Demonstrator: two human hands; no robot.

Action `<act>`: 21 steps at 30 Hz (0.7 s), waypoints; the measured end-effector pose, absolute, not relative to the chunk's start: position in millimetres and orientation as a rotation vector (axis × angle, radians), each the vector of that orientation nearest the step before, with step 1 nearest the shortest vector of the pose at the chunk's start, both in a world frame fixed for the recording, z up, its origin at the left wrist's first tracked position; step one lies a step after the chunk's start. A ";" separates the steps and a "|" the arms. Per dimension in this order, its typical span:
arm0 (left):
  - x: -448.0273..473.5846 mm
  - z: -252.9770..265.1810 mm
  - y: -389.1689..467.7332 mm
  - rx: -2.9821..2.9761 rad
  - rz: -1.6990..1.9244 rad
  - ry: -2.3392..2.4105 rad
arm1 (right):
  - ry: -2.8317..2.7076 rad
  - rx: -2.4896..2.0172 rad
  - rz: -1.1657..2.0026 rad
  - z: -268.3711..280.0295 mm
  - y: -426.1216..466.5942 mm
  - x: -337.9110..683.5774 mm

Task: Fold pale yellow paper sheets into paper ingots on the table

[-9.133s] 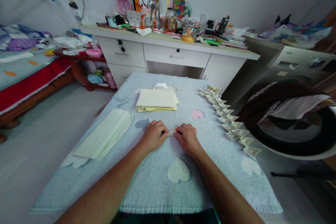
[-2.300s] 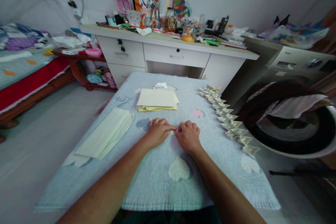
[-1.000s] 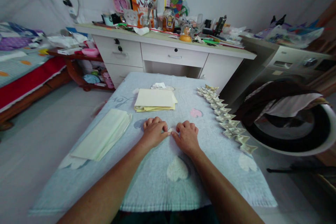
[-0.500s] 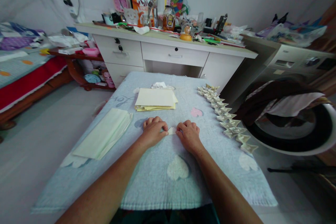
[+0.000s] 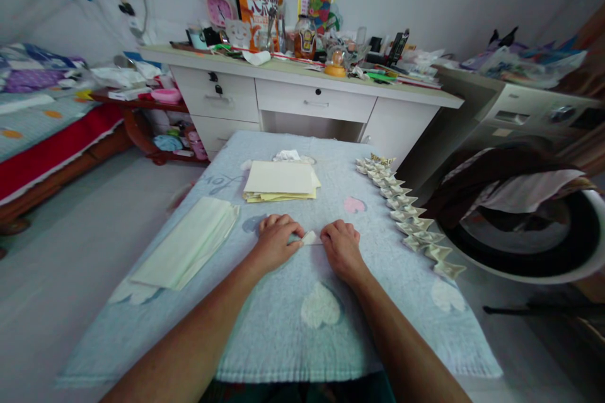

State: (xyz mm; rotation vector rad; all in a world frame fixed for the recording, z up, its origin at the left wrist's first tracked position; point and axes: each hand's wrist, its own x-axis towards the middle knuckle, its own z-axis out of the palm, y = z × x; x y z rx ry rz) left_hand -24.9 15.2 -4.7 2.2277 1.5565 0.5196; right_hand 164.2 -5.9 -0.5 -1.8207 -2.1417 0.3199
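A small folded piece of cream paper (image 5: 311, 238) lies on the cloth-covered table (image 5: 283, 346) between my hands. My left hand (image 5: 278, 239) pinches its left end between thumb and forefinger. At the other end, the curled fingers of my right hand (image 5: 341, 244) close on the paper and hide that edge. Beyond them is a stack of cream and yellow paper sheets (image 5: 281, 177). To the left lies a pile of long pale green paper (image 5: 189, 242). Several folded paper pieces with pointed tips (image 5: 405, 208) stand in a row along the right side.
A crumpled white tissue (image 5: 288, 155) sits behind the paper stack. Past the table stands a white desk (image 5: 312, 97) crowded with jars and packets. A washing machine (image 5: 524, 132) with its door open and clothes hanging out is at the right; a bed (image 5: 57, 145) is at the left.
My right hand has shifted slightly right, so more of the small paper shows between my hands. A pointed, slanted fold now shows near my left fingertips. The surrounding papers stay put.
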 end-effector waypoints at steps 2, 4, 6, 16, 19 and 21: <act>-24.8 -4.5 14.6 2.238 0.537 1.539 | -2.130 -1.771 0.333 0.2 -7.3 165.4; -24.3 -3.4 14.2 2.244 0.566 1.522 | -2.126 -1.725 0.340 0.1 -8.4 166.5; -23.2 -1.8 13.9 2.243 0.590 1.499 | -2.138 -1.695 0.347 -0.8 -8.9 167.3; -17.5 2.2 12.2 2.192 0.766 1.322 | -2.116 -1.572 0.385 1.4 -9.0 168.5; -17.8 2.1 13.3 2.191 0.792 1.248 | -2.116 -1.536 0.383 2.5 -8.9 168.7; -18.3 2.1 14.2 2.209 0.784 1.207 | -2.118 -1.489 0.411 2.7 -8.5 168.7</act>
